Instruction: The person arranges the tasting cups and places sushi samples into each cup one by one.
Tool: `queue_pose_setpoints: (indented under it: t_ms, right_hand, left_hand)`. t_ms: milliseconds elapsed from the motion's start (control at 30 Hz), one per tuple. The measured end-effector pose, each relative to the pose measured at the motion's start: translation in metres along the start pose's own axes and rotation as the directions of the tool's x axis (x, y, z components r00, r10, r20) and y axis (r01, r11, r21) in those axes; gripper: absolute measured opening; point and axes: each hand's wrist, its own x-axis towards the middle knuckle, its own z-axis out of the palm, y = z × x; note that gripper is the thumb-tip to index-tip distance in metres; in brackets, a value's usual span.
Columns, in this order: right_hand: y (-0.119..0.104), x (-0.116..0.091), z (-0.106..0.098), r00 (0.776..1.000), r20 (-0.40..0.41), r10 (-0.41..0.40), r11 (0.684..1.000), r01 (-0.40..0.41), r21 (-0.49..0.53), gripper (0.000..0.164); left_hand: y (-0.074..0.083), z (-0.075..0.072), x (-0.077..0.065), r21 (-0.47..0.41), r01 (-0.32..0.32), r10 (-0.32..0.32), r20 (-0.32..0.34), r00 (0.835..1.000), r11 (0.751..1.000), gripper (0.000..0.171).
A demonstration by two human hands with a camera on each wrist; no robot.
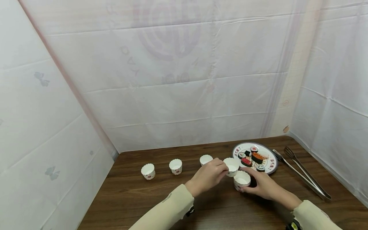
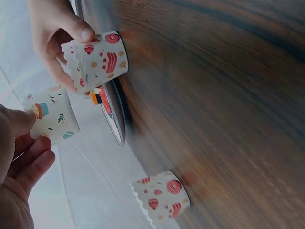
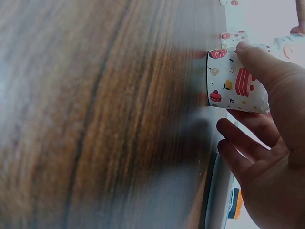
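In the head view, we see the left hand (image 1: pixel 210 174) reaching in from eight o'clock, thumb and fingertips pinching a white paper cup with green-and-blue prints (image 2: pixel 57 114) above the brown wooden table (image 1: pixel 123 198). Our right hand (image 1: pixel 263 184), from four o'clock, grips a red-printed white paper cup (image 1: pixel 242 180) at the lifted cup's five o'clock, thumb nearer us, fingers opposite.

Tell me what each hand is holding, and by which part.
The left hand pinches the raised cup by its side wall; the right hand grips the lower cup by its sides, between thumb and fingers.
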Motion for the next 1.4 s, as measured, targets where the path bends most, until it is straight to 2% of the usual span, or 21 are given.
queue_pose_setpoints:
  t_ms: [133, 467, 667, 1100, 1400]
  right_hand:
    - [0.001, -0.001, 0.0, 1.0, -0.001, -0.008, 1.0, 0.008, -0.002, 0.065]
    - [0.002, 0.0, -0.001, 1.0, 0.012, 0.014, 1.0, -0.014, 0.006, 0.067]
    - [0.002, 0.001, -0.002, 1.0, 0.019, 0.006, 1.0, -0.006, -0.001, 0.067]
    - [0.001, 0.0, -0.003, 1.0, 0.011, -0.006, 1.0, 0.006, -0.003, 0.068]
    - [0.001, 0.0, -0.002, 1.0, 0.008, -0.012, 1.0, 0.012, -0.005, 0.068]
  left_hand:
    - [-0.004, -0.003, -0.008, -0.008, 0.004, -0.004, 0.012, 1.0, 1.0, 0.006]
    - [-0.009, -0.01, -0.024, -0.033, 0.044, -0.042, 0.067, 0.997, 0.998, 0.003]
    - [-0.01, -0.01, -0.033, -0.035, 0.051, -0.047, 0.103, 0.994, 0.998, 0.003]
    - [-0.009, -0.008, -0.048, -0.05, 0.091, -0.078, 0.21, 0.974, 0.995, 0.004]
    - [-0.009, -0.007, -0.054, -0.069, 0.108, -0.088, 0.249, 0.965, 0.992, 0.004]
